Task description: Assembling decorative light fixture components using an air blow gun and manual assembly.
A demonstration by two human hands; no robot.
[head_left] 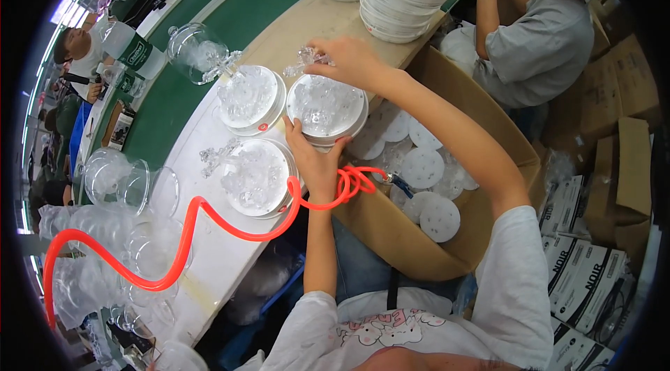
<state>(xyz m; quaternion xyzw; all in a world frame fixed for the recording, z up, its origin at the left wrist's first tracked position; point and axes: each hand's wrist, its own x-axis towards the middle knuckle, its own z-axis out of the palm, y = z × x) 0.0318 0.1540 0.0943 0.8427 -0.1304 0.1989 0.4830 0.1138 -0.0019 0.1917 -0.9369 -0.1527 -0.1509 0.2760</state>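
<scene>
One white round piece (317,138), heaped with clear plastic parts, stands near the edge of the pale surface (188,189). The left hand (314,161) has its thumb and fingers spread apart but clamped around the near side of it. Above its far edge, the right hand (349,62) has its fingers together on a clear cluster (301,62).

Just to the left sit two more white pieces (280,193), loaded with similar clear parts. A red coiled hose (72,234) loops across the surface and over the left forearm, ending in a fitting (399,184) above an open cardboard box (488,134) that holds white discs (422,167).

Clear domes (195,53) stand along the left, beside a green strip (244,11). White rings (401,11) are piled in two stacks at the far end, near a co-worker in a grey shirt (541,39). More cardboard cartons (618,85) crowd the far right.
</scene>
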